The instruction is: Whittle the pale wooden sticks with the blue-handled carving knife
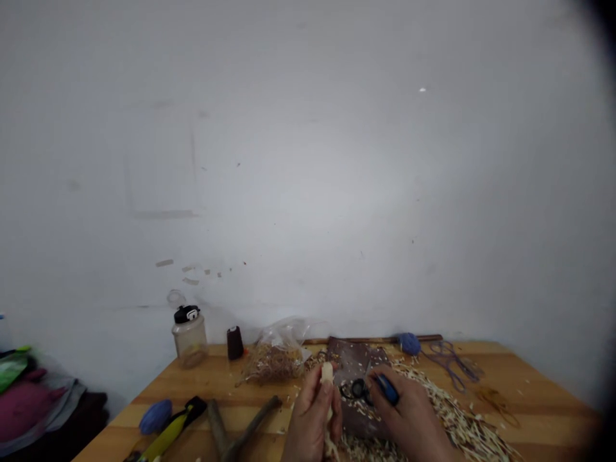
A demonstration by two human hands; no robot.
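My left hand [312, 410] is closed around a pale, whittled wooden stick [327, 372], its blunt top end standing up past the thumb. In my right hand [409, 410] is a blue-handled knife [386, 389]; its blade is hard to make out, and it is apart from the wood. Under and between both hands lies a dark brown sheet [353, 356] strewn with wood chips. A black ring-handled thing [357, 387], perhaps scissors, rests on it. Curled wood shavings [452, 410] are heaped right of my right hand and below it.
A clear bag of brown fibre [274, 359], a dark thread spool [235, 343] and a black-lidded jar [190, 340] stand toward the wall. Blue yarn [409, 344] lies back right. Front left are a forked branch [233, 443], a yellow-green tool [168, 436] and a blue oval object [155, 417].
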